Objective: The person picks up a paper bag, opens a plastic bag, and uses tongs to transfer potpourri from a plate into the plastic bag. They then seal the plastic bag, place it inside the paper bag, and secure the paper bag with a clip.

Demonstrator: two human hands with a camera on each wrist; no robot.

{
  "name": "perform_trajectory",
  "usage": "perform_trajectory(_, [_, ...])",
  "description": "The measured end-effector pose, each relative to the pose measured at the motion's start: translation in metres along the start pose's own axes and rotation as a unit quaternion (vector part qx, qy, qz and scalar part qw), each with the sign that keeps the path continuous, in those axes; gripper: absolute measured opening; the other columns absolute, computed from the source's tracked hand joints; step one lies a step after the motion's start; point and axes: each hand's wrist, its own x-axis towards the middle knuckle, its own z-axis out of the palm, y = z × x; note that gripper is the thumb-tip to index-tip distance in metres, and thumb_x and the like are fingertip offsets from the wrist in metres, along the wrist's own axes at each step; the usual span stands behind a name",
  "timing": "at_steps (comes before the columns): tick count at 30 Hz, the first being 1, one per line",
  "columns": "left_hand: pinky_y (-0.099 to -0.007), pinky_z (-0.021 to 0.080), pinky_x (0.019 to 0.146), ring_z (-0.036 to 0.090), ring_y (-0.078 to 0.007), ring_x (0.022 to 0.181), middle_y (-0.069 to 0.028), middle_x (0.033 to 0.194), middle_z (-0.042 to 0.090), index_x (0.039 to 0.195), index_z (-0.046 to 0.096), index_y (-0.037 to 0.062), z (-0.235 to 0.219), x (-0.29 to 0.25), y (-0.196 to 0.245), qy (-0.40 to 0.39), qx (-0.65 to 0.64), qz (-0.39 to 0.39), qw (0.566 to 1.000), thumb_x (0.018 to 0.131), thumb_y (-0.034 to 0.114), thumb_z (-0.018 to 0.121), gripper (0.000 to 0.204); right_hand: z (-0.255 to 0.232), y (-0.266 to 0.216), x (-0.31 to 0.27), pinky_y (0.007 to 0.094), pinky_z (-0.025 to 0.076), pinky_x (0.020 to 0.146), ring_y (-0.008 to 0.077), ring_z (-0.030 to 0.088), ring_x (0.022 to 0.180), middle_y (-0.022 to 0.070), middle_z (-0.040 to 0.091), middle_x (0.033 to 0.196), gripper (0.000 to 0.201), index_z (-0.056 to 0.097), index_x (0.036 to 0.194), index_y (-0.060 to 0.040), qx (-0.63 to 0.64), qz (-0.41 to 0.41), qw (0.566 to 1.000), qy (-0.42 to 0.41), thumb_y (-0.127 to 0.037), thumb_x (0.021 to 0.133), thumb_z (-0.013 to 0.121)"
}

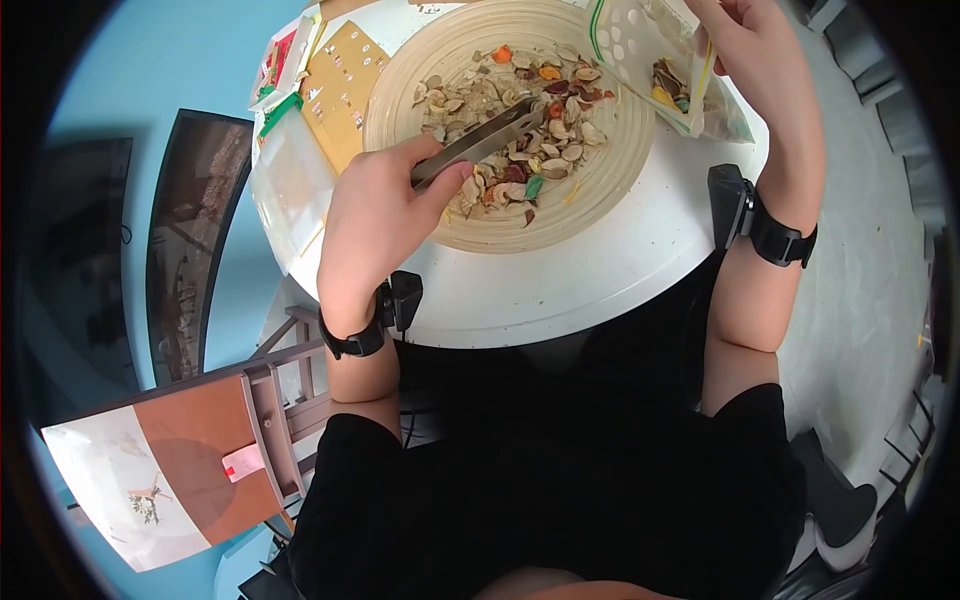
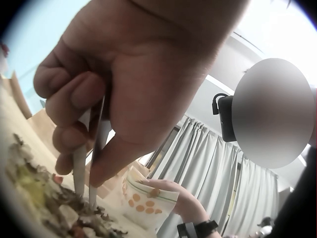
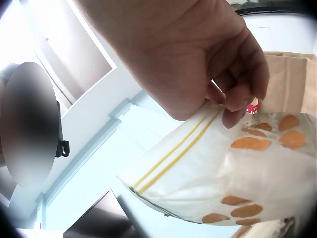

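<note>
The left hand (image 1: 385,215) grips metal tongs (image 1: 480,142), whose tips lie among dried flower and petal pieces (image 1: 560,150) on a round, ridged wooden plate (image 1: 610,190). In the left wrist view the two blades of the tongs (image 2: 79,171) stand close together in the pieces; whether something is between them I cannot tell. The right hand (image 1: 750,50) pinches the edge of a clear zip bag (image 1: 640,45) beside the plate's right side. Dried pieces lie inside the bag. In the right wrist view, the bag (image 3: 198,163) shows orange paw prints and a yellow zip line.
On the white table (image 1: 540,300), a yellow-brown patterned sheet (image 1: 345,85), a small box (image 1: 285,65) and a clear bag with a green edge (image 1: 290,180) lie left of the plate. A folding chair (image 1: 275,430) stands at lower left. A brown paper bag (image 3: 290,82) shows behind the right hand.
</note>
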Motion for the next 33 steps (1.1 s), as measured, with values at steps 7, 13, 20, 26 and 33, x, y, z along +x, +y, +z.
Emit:
perform_trajectory(7, [-0.0333,0.037,0.05,0.045,-0.0223,0.048,-0.0131,0.057,0.053,0.089,0.07,-0.0012,-0.006,0.001,-0.003,0.016,-0.028,0.01,0.999,0.092,0.023,0.076,0.025,0.003,0.003,0.001,0.0285,0.042,0.052,0.0092,0.054,0.057,0.003,0.061,0.063,0.032,0.07,0.086,0.0082,0.02,-0.001,1.0,-0.017,-0.019,0.1,0.06])
perform_trajectory(13, [-0.0247,0.029,0.049,0.039,-0.0041,0.055,-0.0004,0.058,0.051,0.089,0.07,-0.0028,-0.022,0.001,0.021,0.105,-0.167,0.054,0.979,0.093,0.021,0.077,0.025,0.01,-0.003,-0.001,0.0308,0.045,0.055,0.0113,0.056,0.06,0.0047,0.062,0.064,0.031,0.069,0.09,0.0089,0.001,-0.013,1.0,-0.008,-0.019,0.099,0.06])
perform_trajectory(20, [-0.0262,0.033,0.051,0.043,-0.0058,0.056,-0.0009,0.06,0.055,0.092,0.071,-0.0032,-0.014,0.015,0.032,0.11,-0.207,0.047,0.971,0.092,0.029,0.078,0.033,0.004,-0.014,-0.007,0.0309,0.045,0.056,0.0115,0.057,0.06,0.0057,0.063,0.065,0.03,0.071,0.095,0.0079,-0.026,-0.011,1.0,0.006,-0.019,0.099,0.06])
perform_trajectory(26, [-0.034,0.045,0.06,0.059,-0.0227,0.061,-0.016,0.067,0.063,0.095,0.07,-0.0064,0.0,0.047,-0.028,0.077,-0.05,-0.05,0.995,0.094,0.039,0.072,0.046,0.005,0.002,0.0,0.0301,0.043,0.054,0.0102,0.055,0.059,0.0033,0.061,0.064,0.031,0.071,0.091,0.0085,0.001,-0.014,1.0,0.019,-0.019,0.099,0.06])
perform_trajectory(33, [-0.0398,0.05,0.064,0.065,-0.036,0.065,-0.0231,0.07,0.064,0.099,0.071,-0.0058,0.016,0.041,-0.024,0.04,-0.016,-0.017,0.999,0.094,0.036,0.071,0.042,0.0,0.004,0.001,0.0289,0.042,0.052,0.0091,0.054,0.058,0.0027,0.061,0.063,0.032,0.07,0.087,0.0077,-0.007,-0.036,0.999,0.004,-0.019,0.1,0.06])
